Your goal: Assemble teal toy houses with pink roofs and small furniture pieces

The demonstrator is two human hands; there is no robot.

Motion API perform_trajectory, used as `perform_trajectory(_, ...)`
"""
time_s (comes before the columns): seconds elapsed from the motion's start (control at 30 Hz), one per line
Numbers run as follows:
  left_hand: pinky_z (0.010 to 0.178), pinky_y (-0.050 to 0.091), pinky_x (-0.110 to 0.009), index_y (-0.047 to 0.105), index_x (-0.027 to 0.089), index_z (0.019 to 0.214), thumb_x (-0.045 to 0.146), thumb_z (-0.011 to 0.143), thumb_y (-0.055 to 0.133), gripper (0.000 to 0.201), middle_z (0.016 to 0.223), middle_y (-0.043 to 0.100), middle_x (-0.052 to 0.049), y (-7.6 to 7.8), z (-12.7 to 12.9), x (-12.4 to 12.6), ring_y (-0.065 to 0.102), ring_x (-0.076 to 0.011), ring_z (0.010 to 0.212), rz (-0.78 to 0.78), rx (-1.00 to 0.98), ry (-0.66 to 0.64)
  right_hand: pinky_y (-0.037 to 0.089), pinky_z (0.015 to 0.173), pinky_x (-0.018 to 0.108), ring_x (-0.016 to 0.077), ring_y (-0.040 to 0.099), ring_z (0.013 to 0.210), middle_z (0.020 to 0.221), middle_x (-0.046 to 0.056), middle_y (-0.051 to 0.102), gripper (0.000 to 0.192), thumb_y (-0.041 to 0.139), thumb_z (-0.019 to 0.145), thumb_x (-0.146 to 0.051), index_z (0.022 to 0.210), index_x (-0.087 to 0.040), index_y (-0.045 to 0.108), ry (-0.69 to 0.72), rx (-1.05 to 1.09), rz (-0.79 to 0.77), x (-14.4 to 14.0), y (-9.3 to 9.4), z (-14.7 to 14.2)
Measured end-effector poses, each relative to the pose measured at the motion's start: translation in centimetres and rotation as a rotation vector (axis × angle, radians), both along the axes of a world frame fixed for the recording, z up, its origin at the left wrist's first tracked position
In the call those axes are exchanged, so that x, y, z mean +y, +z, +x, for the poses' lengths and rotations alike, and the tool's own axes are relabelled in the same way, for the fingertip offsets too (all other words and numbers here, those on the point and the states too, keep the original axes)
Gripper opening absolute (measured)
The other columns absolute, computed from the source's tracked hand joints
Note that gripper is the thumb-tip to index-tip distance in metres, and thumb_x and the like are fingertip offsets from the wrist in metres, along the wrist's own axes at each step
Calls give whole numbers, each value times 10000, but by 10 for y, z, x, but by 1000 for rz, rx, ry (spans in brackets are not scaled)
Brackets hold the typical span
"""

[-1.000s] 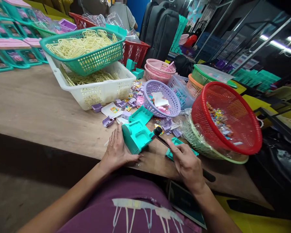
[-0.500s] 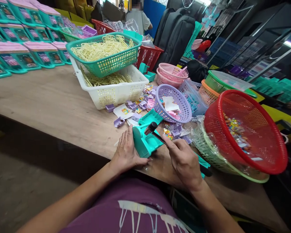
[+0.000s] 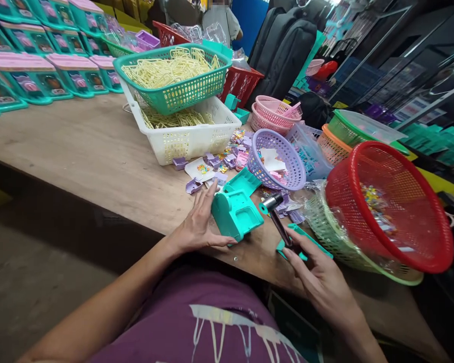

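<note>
My left hand (image 3: 196, 222) grips the side of a teal plastic case (image 3: 239, 214), thumb along its lower edge and fingers behind its upright end. The case rests near the table edge, its shallow recesses facing up. In my right hand (image 3: 320, 267) is a small hammer (image 3: 280, 225), pinched by the dark handle between thumb and fingers; its silver and black head stands apart from the case, to the right. Just beyond my right fingers lies another teal plastic piece (image 3: 313, 241). A teal part (image 3: 242, 182) sits behind the case.
Purple plastic bits (image 3: 214, 160) lie behind the case, near a purple basket (image 3: 256, 169). White (image 3: 196, 143) and teal baskets (image 3: 174, 101) of pale yellow pieces are stacked behind. A big red basket (image 3: 336, 189) leans at right. Boxed toys (image 3: 26, 75) stand far left; a person (image 3: 223, 25) is behind.
My right hand has moved right and down with the hammer, drawing its head away from over the case. My left hand stays on the case. The whole view has shifted slightly.
</note>
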State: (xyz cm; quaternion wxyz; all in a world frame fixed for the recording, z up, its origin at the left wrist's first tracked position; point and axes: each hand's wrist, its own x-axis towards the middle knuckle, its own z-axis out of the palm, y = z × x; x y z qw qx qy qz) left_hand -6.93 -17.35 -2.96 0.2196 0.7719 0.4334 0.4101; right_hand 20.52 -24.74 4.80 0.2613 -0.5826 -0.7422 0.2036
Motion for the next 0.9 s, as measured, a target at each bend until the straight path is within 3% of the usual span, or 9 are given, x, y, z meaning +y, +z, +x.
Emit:
perform_trajectory(0.1,1079,423,-513,337,191,1430,441,758,779,842,1355,497,-180,6,-2,1,468,-330,1302,129,-45,-85,512,970,365,226,643,1090,1216,76,667,445,524,956,-446,1350,-242,562,-130,65,-133,-17,-10,19)
perform_trajectory(0.2,987,501,-448,478,208,1237,204,842,683,445,1177,588,-123,5,3,-8,558,-261,1162,306,-69,-106,484,1020,400,240,634,1122,1233,81,665,447,536,944,-462,1332,-244,576,-222,55,-58,-24,-16,31)
perform_trajectory(0.4,981,483,-466,604,272,985,28,792,621,311,1217,620,-63,-8,0,-22,481,-273,1226,571,137,-50,518,987,374,235,637,1148,1253,85,670,379,510,967,-390,1303,-236,596,-164,24,-45,-29,-23,20)
perform_trajectory(0.53,959,487,-424,630,259,915,130,793,695,189,1209,626,-56,0,-13,-25,485,-273,1189,531,285,-217,527,973,377,233,639,1142,1247,86,670,362,486,982,-358,1307,-235,589,-149,-19,-22,-29,-29,17)
perform_trajectory(0.6,948,490,-432,606,252,970,229,773,745,242,1143,616,-72,8,-17,-26,526,-271,1121,496,218,-216,536,956,373,234,645,1132,1242,87,672,356,491,981,-359,1300,-236,593,-138,-39,-27,-29,-31,19)
perform_trajectory(0.73,1028,433,-528,422,213,1351,405,715,804,766,1294,501,-155,16,-6,-17,492,-330,1207,351,94,56,533,964,373,234,644,1137,1238,94,673,346,479,988,-342,1293,-223,594,-83,-56,-67,-28,-34,21)
perform_trajectory(0.8,1058,416,-544,311,184,1444,453,733,778,892,1356,468,-186,14,0,-8,458,-354,1274,236,125,47,526,974,377,232,638,1145,1245,96,669,344,460,995,-304,1307,-224,582,-30,-74,-96,-28,-36,20)
perform_trajectory(0.9,1048,451,-514,256,178,1486,351,793,699,841,1376,494,-184,12,-3,7,496,-347,1278,100,189,-59,522,957,360,222,632,1139,1242,87,665,350,474,988,-242,1326,-253,563,100,-104,-156,-27,-37,22)
